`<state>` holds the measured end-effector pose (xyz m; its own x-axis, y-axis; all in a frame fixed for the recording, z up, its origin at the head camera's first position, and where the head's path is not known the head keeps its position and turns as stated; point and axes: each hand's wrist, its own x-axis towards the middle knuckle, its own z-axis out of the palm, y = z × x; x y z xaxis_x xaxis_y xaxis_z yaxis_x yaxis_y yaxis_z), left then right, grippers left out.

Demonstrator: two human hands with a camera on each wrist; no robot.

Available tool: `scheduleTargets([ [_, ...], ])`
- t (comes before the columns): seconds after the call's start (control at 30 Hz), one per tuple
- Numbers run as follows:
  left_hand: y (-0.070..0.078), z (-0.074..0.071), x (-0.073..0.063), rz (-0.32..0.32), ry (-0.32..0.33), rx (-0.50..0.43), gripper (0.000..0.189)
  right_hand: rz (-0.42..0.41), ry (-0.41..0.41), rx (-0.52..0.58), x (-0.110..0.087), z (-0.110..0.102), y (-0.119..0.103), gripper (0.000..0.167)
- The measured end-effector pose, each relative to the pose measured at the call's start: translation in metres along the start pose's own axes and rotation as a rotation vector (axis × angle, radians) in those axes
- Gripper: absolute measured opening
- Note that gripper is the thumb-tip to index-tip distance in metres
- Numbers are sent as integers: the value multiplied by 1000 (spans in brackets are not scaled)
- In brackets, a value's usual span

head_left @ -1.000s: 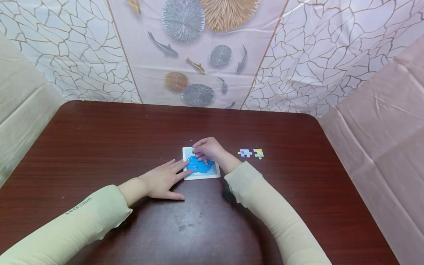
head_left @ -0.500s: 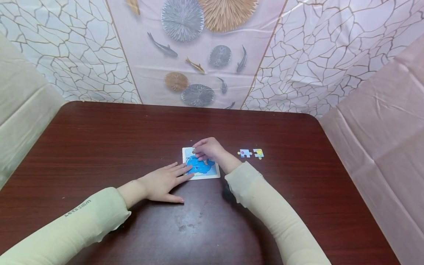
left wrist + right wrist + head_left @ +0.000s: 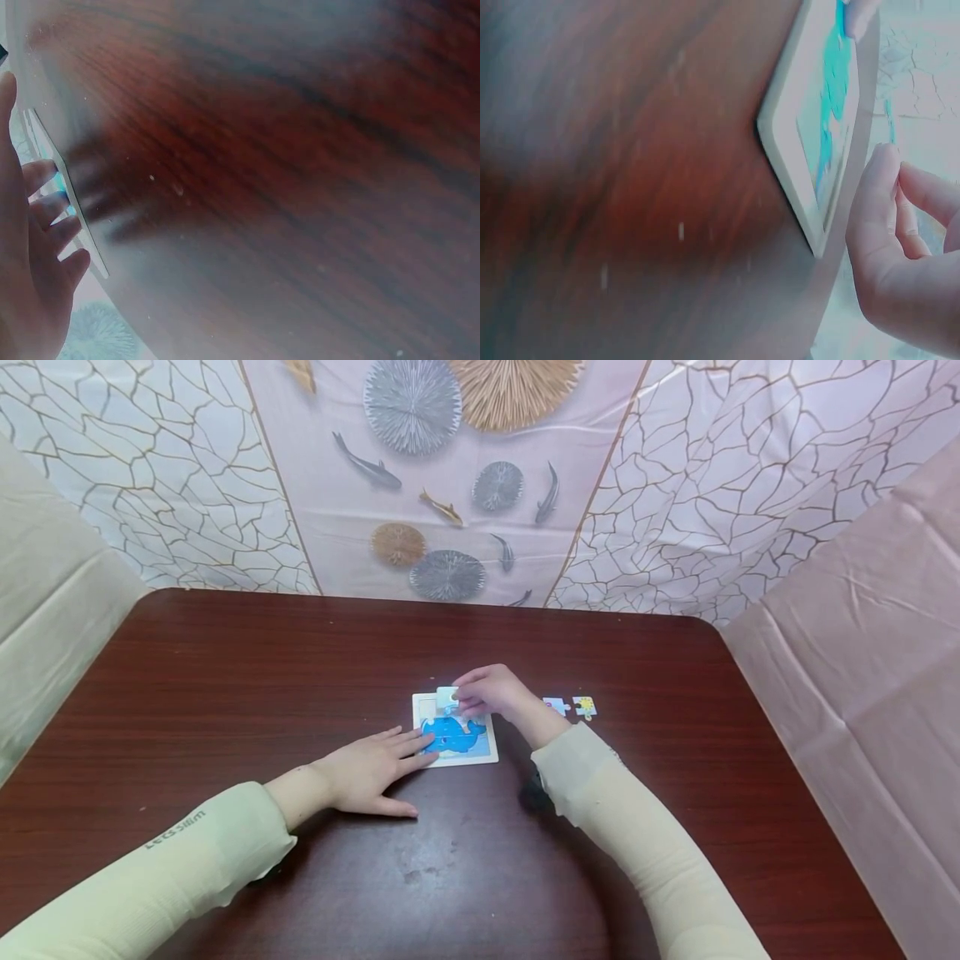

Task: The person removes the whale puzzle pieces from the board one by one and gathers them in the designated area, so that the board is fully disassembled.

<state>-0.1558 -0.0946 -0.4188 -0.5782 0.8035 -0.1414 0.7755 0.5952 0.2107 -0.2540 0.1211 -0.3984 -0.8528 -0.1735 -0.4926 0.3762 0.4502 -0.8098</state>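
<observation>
Gripping nothing with the left hand (image 3: 363, 774), left of center in the head view; resting spread, near-straight fingers over the left rim of a puzzle tray (image 3: 474, 762) at the center of the frame, reaching onto a printed blue whale (image 3: 461, 742). Pinching a pale blue piece (image 3: 446, 697) above the tray's upper part, between thumb and fingers of the right hand (image 3: 491, 691), right of center. Seen farther right, loose on the dark table (image 3: 675, 760): a pink-swirl piece (image 3: 556, 703), partly hidden by the right wrist, and, just beside it, a yellow-sun piece (image 3: 584, 706).

Likeliest mishaps, by judgment: dropping the pale blue piece askew, owing to a pinch at one side only; setting it down wrongly turned, with fingers masking part of its face; dragging seated pieces out of line, through a low pass of the right fingertips; sliding the tray, through a sideways push from the left hand.

Visible only in the right wrist view, at right: the piece as a thin teal edge beyond the fingertips, apart from the tray, suggesting a lift unreadable from the head view. Plain in the left wrist view, at far left: four fingertips along the tray's side. Impossible to tell from any view: the firmness of that touch.
</observation>
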Motion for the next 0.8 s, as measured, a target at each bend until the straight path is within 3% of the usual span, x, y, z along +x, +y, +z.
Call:
scheduleTargets([
  [0.8,1,-1,-1,4,-7,15,77,-18,67,-11,-14,-64,5,31],
])
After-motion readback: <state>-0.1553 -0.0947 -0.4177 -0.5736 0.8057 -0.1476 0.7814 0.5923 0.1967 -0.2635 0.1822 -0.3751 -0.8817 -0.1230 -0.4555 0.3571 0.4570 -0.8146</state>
